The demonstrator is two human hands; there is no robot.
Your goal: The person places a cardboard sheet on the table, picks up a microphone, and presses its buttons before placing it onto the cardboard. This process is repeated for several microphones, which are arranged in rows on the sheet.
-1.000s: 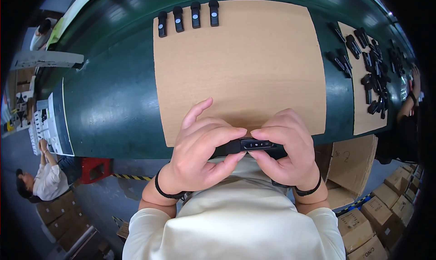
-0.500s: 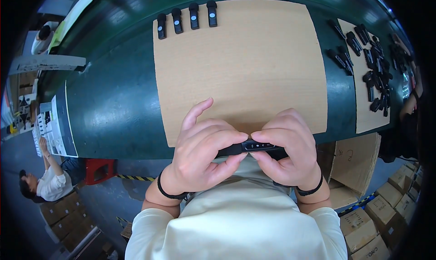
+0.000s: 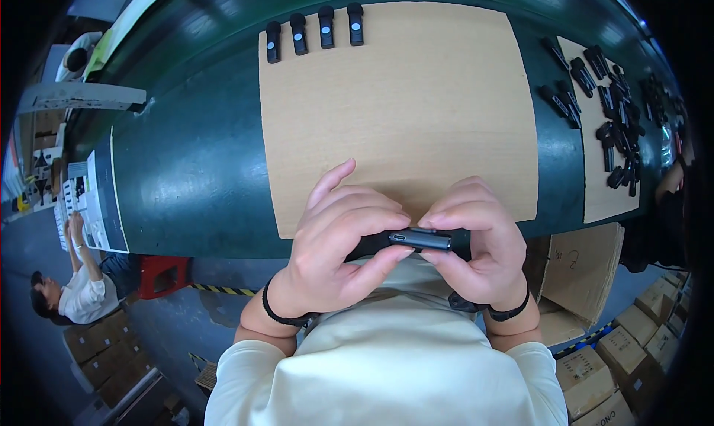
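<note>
In front of my chest, above the near edge of a cardboard sheet [image 3: 409, 106], I hold a small black microphone [image 3: 422, 238] lengthwise between both hands. A narrow side with a small port faces up. My left hand [image 3: 335, 240] pinches one end between thumb and forefinger, its little finger raised. From the other side, my right hand [image 3: 483, 236] is closed on it with thumb and fingertips. My fingers and palms hide both ends. Several similar black microphones [image 3: 326, 29], each with a pale round sticker, stand in a row along the sheet's far left edge.
At the right, many black microphones [image 3: 623, 121] lie jumbled on a second cardboard piece [image 3: 595, 195] and the green table [image 3: 186, 180]. An open carton [image 3: 580, 270] stands below the right table edge. A co-worker [image 3: 82, 292] sits at the far left, beside a red stool [image 3: 160, 276].
The microphone has been rolled in my fingers: its face with small buttons showed before, and now the side with the port does. My right fingertips have shifted along it. The view has moved slightly.
</note>
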